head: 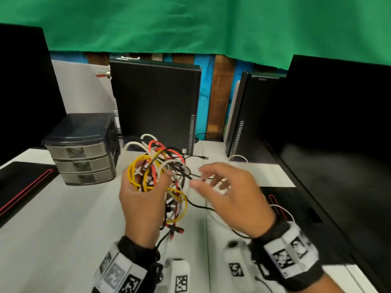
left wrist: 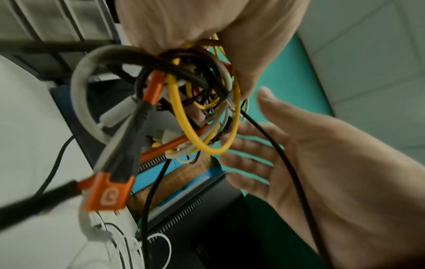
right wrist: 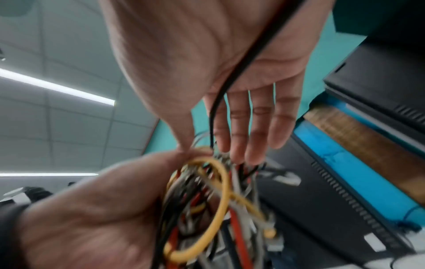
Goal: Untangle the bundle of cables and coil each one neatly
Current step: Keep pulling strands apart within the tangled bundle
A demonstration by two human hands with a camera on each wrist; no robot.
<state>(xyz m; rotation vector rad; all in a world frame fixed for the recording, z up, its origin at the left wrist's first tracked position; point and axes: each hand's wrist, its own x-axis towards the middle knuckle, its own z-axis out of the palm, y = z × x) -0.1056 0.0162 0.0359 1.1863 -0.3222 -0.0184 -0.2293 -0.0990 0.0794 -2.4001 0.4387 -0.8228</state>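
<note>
A tangled bundle (head: 160, 166) of yellow, white, red and black cables is lifted above the white table (head: 63, 229). My left hand (head: 147, 175) grips it from the left, fingers and thumb curled round the loops. An orange plug (left wrist: 108, 193) dangles below the bundle (left wrist: 195, 102). My right hand (head: 197, 176) is just right of the bundle, fingers straight and spread. A thin black cable (right wrist: 248, 58) leaves the bundle (right wrist: 207, 200) and lies loose across the right palm. The right fingers (right wrist: 253, 127) are blurred and reach the bundle's edge.
A small grey drawer unit (head: 82, 151) stands at the left. Two black computer towers (head: 156, 106) (head: 249, 115) stand behind the bundle. A dark monitor (head: 338, 123) fills the right side. A black mat with a red edge (head: 21, 182) lies far left. A green cloth (head: 190, 22) hangs above.
</note>
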